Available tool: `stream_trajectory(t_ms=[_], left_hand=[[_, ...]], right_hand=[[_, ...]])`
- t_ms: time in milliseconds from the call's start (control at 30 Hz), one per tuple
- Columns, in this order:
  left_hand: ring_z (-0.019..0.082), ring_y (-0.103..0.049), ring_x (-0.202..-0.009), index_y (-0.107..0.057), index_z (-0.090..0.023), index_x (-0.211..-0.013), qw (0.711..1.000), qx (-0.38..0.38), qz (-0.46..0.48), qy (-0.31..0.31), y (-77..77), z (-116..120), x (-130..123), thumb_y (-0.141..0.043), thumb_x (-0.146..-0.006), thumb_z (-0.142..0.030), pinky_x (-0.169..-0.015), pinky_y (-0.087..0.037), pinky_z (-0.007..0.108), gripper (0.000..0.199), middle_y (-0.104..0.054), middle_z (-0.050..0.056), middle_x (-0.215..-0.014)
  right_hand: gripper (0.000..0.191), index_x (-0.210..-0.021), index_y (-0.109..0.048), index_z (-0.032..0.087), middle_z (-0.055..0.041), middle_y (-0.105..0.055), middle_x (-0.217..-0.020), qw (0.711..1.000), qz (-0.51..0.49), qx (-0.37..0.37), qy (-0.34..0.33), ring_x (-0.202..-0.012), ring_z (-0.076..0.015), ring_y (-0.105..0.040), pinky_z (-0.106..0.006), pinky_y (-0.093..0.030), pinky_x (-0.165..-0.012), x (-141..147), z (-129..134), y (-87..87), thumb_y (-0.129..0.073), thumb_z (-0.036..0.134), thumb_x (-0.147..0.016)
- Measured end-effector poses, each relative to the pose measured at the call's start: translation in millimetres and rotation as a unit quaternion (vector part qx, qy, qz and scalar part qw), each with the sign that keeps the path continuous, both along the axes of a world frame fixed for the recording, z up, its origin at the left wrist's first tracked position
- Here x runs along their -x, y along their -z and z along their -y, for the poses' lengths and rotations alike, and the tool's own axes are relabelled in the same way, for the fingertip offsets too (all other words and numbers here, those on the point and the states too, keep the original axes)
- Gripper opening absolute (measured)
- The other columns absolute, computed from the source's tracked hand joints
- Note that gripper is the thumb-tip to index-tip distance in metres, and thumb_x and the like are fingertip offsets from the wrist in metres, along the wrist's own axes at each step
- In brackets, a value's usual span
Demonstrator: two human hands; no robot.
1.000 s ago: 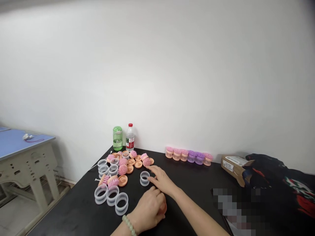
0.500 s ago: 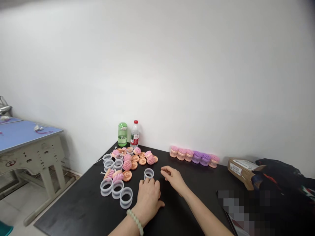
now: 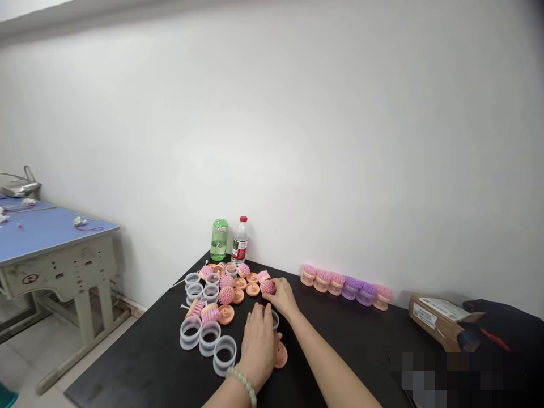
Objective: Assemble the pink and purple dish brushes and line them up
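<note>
My left hand [image 3: 258, 339], with a pale bead bracelet at the wrist, curls round the left side of a clear plastic ring [image 3: 275, 321], its thumb near the ring's lower edge. An orange disc [image 3: 281, 357] shows beside that thumb, partly hidden by the hand. My right hand [image 3: 282, 299] reaches past the ring and has its fingertips closed on a pink bristled brush head [image 3: 267, 287] at the right edge of the pile. Left of my left hand stand three clear rings [image 3: 224, 354] in a slanting row.
Pink brush heads [image 3: 226, 294], orange discs [image 3: 226, 314] and more clear rings [image 3: 194, 293] lie on the black table [image 3: 148, 351]. A green bottle [image 3: 219, 241] and a red-capped bottle [image 3: 239, 241] stand behind. Assembled pink and purple brushes [image 3: 351, 288] line the wall; a cardboard box [image 3: 433, 323] sits right.
My right hand has moved forward and left onto a pink brush head. My left hand has shifted alongside the clear ring, and an orange disc now shows by its thumb. The view has tilted slightly.
</note>
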State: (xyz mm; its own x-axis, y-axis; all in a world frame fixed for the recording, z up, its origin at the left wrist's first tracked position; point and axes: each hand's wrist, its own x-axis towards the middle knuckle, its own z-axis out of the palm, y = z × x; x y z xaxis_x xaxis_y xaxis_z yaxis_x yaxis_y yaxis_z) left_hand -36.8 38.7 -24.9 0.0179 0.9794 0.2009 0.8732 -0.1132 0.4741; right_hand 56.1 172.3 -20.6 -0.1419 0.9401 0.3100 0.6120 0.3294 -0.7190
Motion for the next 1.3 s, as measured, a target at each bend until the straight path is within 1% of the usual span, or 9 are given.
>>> stream_trajectory(t_ms=[167, 300, 433, 633, 733, 867, 967, 1100, 1300], left_hand=[[0.028, -0.061, -0.109, -0.053, -0.01, -0.125, 0.999, -0.012, 0.052, 0.011, -0.7, -1.6, 5.7, -0.05, -0.075, 0.003, -0.093, -0.047, 0.04, 0.052, -0.056, 0.017, -0.122], [0.023, -0.059, -0.104, -0.053, -0.015, -0.112, 0.989, -0.059, 0.13, 0.037, -6.2, 2.6, 6.9, -0.052, -0.074, 0.001, -0.09, -0.048, 0.034, 0.041, -0.055, 0.011, -0.117], [0.019, -0.059, -0.101, -0.048, -0.021, -0.106, 0.971, -0.092, 0.204, 0.081, -13.7, 8.5, 5.2, -0.054, -0.076, -0.006, -0.091, -0.048, 0.031, 0.034, -0.059, 0.005, -0.106], [0.02, -0.058, -0.096, -0.056, -0.021, -0.102, 0.936, -0.101, 0.297, 0.16, -20.7, 21.0, -0.3, -0.057, -0.071, -0.009, -0.083, -0.049, 0.032, 0.034, -0.057, 0.004, -0.102], [0.02, -0.057, -0.097, -0.059, -0.022, -0.107, 0.927, -0.09, 0.303, 0.2, -26.2, 28.8, -3.0, -0.058, -0.069, -0.007, -0.086, -0.049, 0.033, 0.041, -0.056, 0.004, -0.105], [0.022, -0.057, -0.101, -0.061, -0.023, -0.113, 0.914, -0.084, 0.318, 0.237, -32.6, 34.5, -4.4, -0.061, -0.072, -0.01, -0.092, -0.047, 0.034, 0.043, -0.057, 0.006, -0.108], [0.023, -0.058, -0.101, -0.062, -0.023, -0.114, 0.9, -0.066, 0.35, 0.252, -33.3, 34.0, -3.9, -0.067, -0.076, -0.02, -0.09, -0.048, 0.035, 0.039, -0.06, 0.007, -0.109], [0.023, -0.06, -0.097, -0.061, -0.019, -0.113, 0.864, -0.012, 0.44, 0.246, -33.2, 33.4, -3.3, -0.073, -0.073, -0.028, -0.086, -0.048, 0.034, 0.043, -0.063, 0.008, -0.11], [0.015, -0.054, -0.078, -0.06, -0.016, -0.104, 0.81, 0.04, 0.518, 0.273, -39.1, 37.9, -4.6, -0.076, -0.072, -0.034, -0.071, -0.044, 0.027, 0.04, -0.059, 0.002, -0.092]], right_hand=[[0.033, -0.102, -0.064, 0.017, -0.0105, -0.068, -0.103, 0.989, -0.135, 0.04, -0.037, -0.101, -0.0284, -0.063, -0.042, -0.051, -0.088, -23.8, 22.1, -0.3, -0.066, 0.033, -0.073], [0.039, -0.104, -0.063, 0.015, -0.008, -0.07, -0.088, 0.957, -0.257, 0.096, -0.091, -0.081, -0.0234, -0.069, -0.036, -0.055, -0.071, -53.1, 58.8, -8.9, -0.06, 0.045, -0.08], [0.041, -0.101, -0.066, 0.014, -0.0101, -0.07, -0.09, 0.925, -0.343, 0.121, -0.11, -0.079, -0.0223, -0.069, -0.035, -0.054, -0.069, -80.4, 100.5, -18.6, -0.063, 0.05, -0.082], [0.031, -0.093, -0.072, 0.016, -0.0043, -0.065, -0.078, 0.854, -0.492, 0.133, -0.105, -0.076, -0.0186, -0.063, -0.028, -0.05, -0.064, -99.4, 147.6, -23.6, -0.075, 0.043, -0.078], [0.034, -0.102, -0.071, 0.018, -0.0041, -0.067, -0.084, 0.881, -0.448, 0.109, -0.103, -0.075, -0.0177, -0.062, -0.03, -0.05, -0.071, -99.7, 161.8, -23.9, -0.073, 0.044, -0.081], [0.039, -0.111, -0.067, 0.021, -0.0072, -0.07, -0.106, 0.923, -0.366, 0.067, -0.1, -0.101, -0.0248, -0.064, -0.037, -0.05, -0.092, -97.6, 171.4, -24.0, -0.073, 0.046, -0.081], [0.042, -0.115, -0.064, 0.022, -0.0092, -0.069, -0.114, 0.938, -0.322, 0.055, -0.111, -0.107, -0.0276, -0.064, -0.039, -0.051, -0.094, -97.8, 174.6, -24.4, -0.071, 0.047, -0.082], [0.042, -0.117, -0.062, 0.023, -0.0093, -0.067, -0.116, 0.948, -0.294, 0.043, -0.112, -0.108, -0.0277, -0.065, -0.039, -0.053, -0.094, -99.2, 179.2, -26.7, -0.071, 0.045, -0.082], [0.059, -0.129, -0.051, 0.025, -0.0128, -0.064, -0.124, 0.948, -0.302, 0.043, -0.09, -0.115, -0.028, -0.064, -0.041, -0.053, -0.096, -98.7, 186.0, -28.2, -0.076, 0.04, -0.077]])
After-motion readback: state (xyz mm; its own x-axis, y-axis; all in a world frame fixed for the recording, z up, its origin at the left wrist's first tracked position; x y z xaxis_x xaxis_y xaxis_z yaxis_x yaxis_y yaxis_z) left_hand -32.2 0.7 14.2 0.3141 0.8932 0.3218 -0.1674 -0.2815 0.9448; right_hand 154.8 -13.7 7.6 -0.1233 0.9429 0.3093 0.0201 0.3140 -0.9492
